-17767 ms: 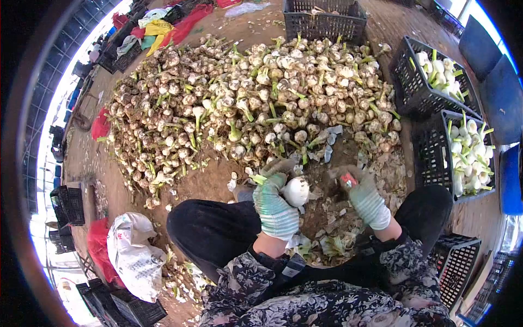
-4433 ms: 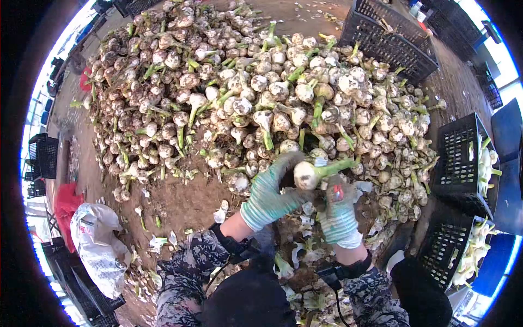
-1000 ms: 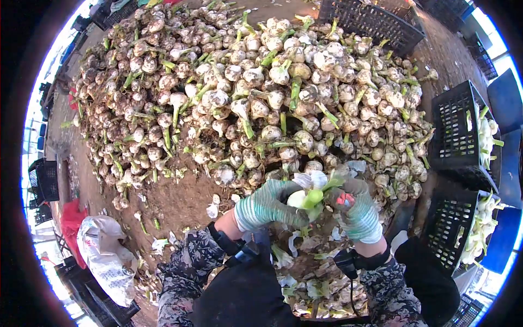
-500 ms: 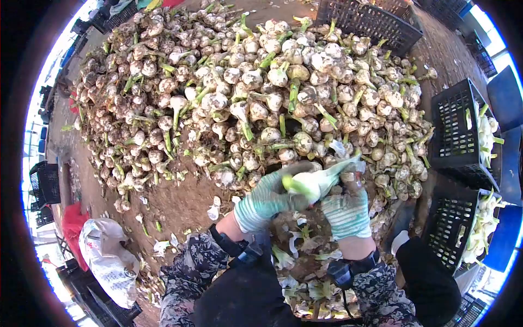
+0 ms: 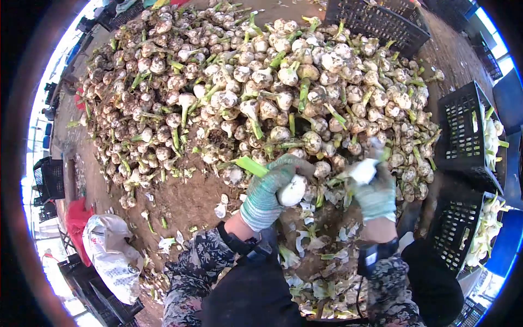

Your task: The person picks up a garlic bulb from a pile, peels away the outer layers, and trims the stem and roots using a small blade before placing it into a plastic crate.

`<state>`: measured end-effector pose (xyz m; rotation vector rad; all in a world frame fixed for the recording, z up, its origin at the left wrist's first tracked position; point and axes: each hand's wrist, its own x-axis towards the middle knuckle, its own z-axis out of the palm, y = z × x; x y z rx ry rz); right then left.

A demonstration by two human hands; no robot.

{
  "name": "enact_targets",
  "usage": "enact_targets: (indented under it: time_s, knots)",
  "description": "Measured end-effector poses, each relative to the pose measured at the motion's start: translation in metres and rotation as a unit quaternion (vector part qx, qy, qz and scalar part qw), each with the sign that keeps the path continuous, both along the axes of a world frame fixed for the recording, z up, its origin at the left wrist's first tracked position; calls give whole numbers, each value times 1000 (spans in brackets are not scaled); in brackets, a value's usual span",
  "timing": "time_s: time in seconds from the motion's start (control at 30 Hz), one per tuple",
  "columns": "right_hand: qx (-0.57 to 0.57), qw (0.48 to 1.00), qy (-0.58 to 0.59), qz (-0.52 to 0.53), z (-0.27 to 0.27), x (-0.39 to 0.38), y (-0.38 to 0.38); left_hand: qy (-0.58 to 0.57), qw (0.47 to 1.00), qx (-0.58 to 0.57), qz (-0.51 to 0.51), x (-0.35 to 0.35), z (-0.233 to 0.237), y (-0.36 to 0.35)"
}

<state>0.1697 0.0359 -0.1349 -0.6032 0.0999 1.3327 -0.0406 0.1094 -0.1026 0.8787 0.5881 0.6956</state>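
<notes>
My left hand, in a striped white-green glove, is closed around a garlic bulb. The bulb is clean and white, and its green stem pokes out past the thumb side toward the upper left. To its right, my right hand is smeared by motion, its fingers bent around pale, loose garlic skin. The two hands are apart. Just beyond them rises a big heap of unpeeled garlic, soil-stained with short green stalks. Shed skins litter the ground beneath my hands.
Two black crates with cleaned garlic stand at the right, one behind the other. Another black crate sits behind the heap. A white sack and a red bag lie at the left. A black-sleeved arm shows at lower right.
My hands have moved apart. The right one has gone right and up with skin pulled off the garlic bulb; the left has turned the bulb so its white end faces right.
</notes>
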Motion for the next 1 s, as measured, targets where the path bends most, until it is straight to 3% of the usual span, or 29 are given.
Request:
enact_targets:
  time_s: [0.03,0.07,0.1,0.13,0.17,0.23,0.27,0.33,0.37,0.4,0.43,0.47,0.5,0.53,0.57,0.6,0.63,0.67,0.73,0.8,0.83,0.87,0.93,0.97,1.0]
  knots:
    - [77,994,-25,79,8,6,-11,0,1000,2,2,0,-2,1]
    - [38,962,-268,30,2,-6,-10,26,999,27,25,0,-3,2]
    - [36,963,-266,30,0,-12,-14,52,996,49,46,0,-4,1]
    - [9,909,-401,116,-3,-17,-26,53,996,47,45,0,-4,1]
    - [-18,828,-525,197,-7,-22,-41,75,996,34,33,1,-3,3]
    - [-69,595,-724,341,-6,-29,-54,93,993,75,14,4,-10,8]
    - [-67,594,-725,343,-7,-28,-47,93,993,74,17,4,-12,6]
    - [-92,817,-471,318,3,-38,-15,93,990,96,38,5,-13,2]
    - [-92,819,-470,315,4,-52,-9,75,988,135,16,5,-12,3]
    - [-38,802,-542,249,5,-68,-3,76,988,136,12,6,-11,4]
    - [15,774,-607,180,5,-75,1,89,987,131,31,8,-12,4]
    - [14,774,-607,179,7,-73,4,102,985,126,51,9,-12,3]
    - [-3,815,-537,220,13,-71,8,-1,997,-40,59,11,10,0]
    - [-20,848,-462,259,17,-68,11,-1,997,-41,60,8,6,3]
    - [-69,846,-426,313,19,-56,10,15,998,-29,54,2,-3,6]
    - [-69,845,-426,315,17,-55,9,30,998,-18,48,-1,-9,9]
    - [-82,885,-364,279,16,-54,7,138,989,0,57,-1,-11,6]
    - [-94,919,-300,239,14,-54,5,138,989,-1,56,1,-16,6]
    - [-122,912,-326,218,19,-67,4,144,958,225,99,8,-22,7]
    - [-145,826,-479,259,33,-75,2,136,971,177,89,8,-16,2]
    - [-68,857,-478,182,18,-80,-2,142,958,229,98,7,-15,3]
    - [-67,857,-478,183,17,-83,-3,148,942,280,107,6,-14,3]
    - [-95,733,-659,142,37,-95,0,166,922,332,111,4,-20,1]
    - [-56,790,-595,137,49,-94,3,185,929,299,118,4,-21,-1]
    - [-56,790,-595,136,32,-85,3,203,934,266,124,4,-21,-4]
